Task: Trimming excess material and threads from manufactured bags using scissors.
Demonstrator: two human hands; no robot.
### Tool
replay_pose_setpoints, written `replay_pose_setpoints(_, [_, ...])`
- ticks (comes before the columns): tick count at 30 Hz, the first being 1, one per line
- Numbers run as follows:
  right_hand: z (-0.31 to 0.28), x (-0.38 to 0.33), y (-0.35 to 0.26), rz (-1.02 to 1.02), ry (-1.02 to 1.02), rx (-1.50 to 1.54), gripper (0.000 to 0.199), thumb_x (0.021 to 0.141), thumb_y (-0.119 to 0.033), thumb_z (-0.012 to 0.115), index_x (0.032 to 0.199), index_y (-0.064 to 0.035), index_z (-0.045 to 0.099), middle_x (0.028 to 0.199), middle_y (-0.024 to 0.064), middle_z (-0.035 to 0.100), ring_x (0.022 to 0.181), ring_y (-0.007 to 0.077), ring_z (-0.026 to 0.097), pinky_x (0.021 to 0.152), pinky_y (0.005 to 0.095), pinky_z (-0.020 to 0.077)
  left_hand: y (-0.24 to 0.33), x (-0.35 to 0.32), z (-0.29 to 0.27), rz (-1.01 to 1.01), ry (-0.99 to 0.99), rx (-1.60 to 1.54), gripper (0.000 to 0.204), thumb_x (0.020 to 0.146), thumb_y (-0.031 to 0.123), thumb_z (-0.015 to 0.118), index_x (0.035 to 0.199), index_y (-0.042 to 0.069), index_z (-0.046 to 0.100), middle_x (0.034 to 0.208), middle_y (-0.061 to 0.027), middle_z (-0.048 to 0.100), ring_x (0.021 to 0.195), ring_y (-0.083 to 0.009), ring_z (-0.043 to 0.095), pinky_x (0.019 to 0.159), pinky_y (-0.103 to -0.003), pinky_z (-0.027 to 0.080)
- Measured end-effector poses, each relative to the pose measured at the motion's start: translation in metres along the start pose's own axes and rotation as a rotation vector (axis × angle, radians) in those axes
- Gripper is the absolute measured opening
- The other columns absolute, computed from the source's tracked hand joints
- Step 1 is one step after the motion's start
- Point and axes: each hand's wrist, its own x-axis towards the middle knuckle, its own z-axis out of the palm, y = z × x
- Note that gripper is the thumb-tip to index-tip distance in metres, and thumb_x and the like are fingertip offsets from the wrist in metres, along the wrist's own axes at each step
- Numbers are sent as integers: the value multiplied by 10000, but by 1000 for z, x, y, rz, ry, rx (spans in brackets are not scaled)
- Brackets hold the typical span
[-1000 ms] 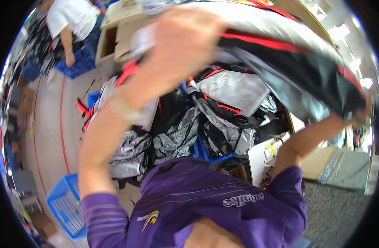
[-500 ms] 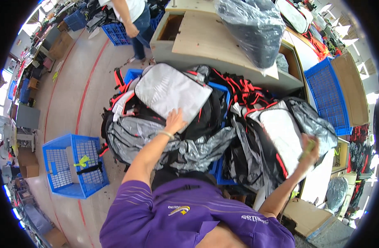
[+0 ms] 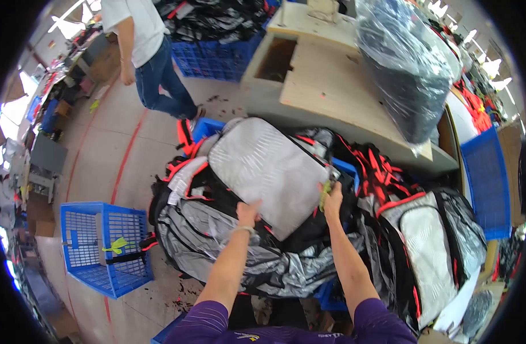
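A silvery-grey bag panel with dark edging lies on top of a heap of black and grey bags. My left hand is closed on its near left edge. At the panel's right corner, my right hand is closed around a small yellow-green tool, its exact kind too small to make out. The tool's dark upper end is beside the panel's edge. Black straps with red-orange trim stick out around the heap, which hides most of a blue crate under it.
More bags are heaped at the right. An open blue crate stands on the floor at left. Beyond the heap are a wooden worktable and a plastic-wrapped dark bundle. A person in jeans is at the far left.
My right hand has moved left from the right-hand bags to the panel's right corner, carrying the yellow-green tool. My left hand stays at the panel's near edge. The other person is nearer in view.
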Motion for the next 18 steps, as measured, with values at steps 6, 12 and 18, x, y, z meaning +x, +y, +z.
replay_pose_setpoints(6, [-4, -16, -79, -110, 18, 391, 390, 781, -220, 777, 809, -51, 427, 719, 9, 444, 652, 120, 402, 589, 288, 373, -27, -7, -39, -128, -225, -161, 240, 782, 143, 739, 737, -41, 592, 609, -120, 594, 442, -209, 567, 368, -326, 441])
replay_pose_setpoints(12, [-20, -25, -156, -383, -31, 28, 375, 717, -65, 774, 888, 21, 451, 673, 145, 562, 596, 179, 513, 571, 347, 448, -51, -107, -82, -97, -495, -317, 267, 844, 208, 686, 758, -37, 622, 614, -121, 601, 513, -215, 565, 479, -327, 438])
replay_pose_setpoints(18, [-99, -79, -282, -382, -366, 607, 348, 660, 17, 756, 904, -31, 513, 765, 2, 522, 673, 117, 504, 612, 268, 447, -17, -217, -135, -44, -386, -563, 280, 882, 236, 636, 800, -29, 600, 642, -140, 608, 503, -243, 596, 463, -336, 477])
